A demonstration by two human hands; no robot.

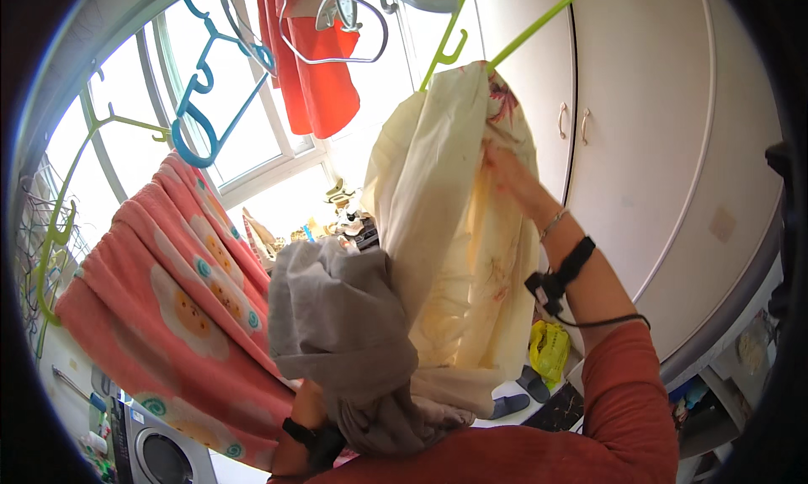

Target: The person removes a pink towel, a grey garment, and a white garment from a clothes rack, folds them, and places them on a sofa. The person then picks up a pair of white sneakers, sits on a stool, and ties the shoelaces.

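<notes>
A cream cloth with a reddish floral print (435,200) hangs in folds from a bright green plastic hanger (533,26). High on its right side, my right hand (505,171) grips the fabric, the fingertips partly lost in the folds. Lower down, a bunched grey cloth (334,320) drapes over my left hand (309,395) and hangs against my body. Only the wrist end of that hand shows, so its fingers are hidden. The grey cloth overlaps the lower left part of the cream one.
A pink patterned blanket (189,307) hangs at left from a green hanger (95,124). Above are a blue hanger (208,86) and a red garment (322,73). White wardrobe doors (637,137) stand at right. Below are a washing machine (167,452), slippers (510,406) and a yellow bag (549,351).
</notes>
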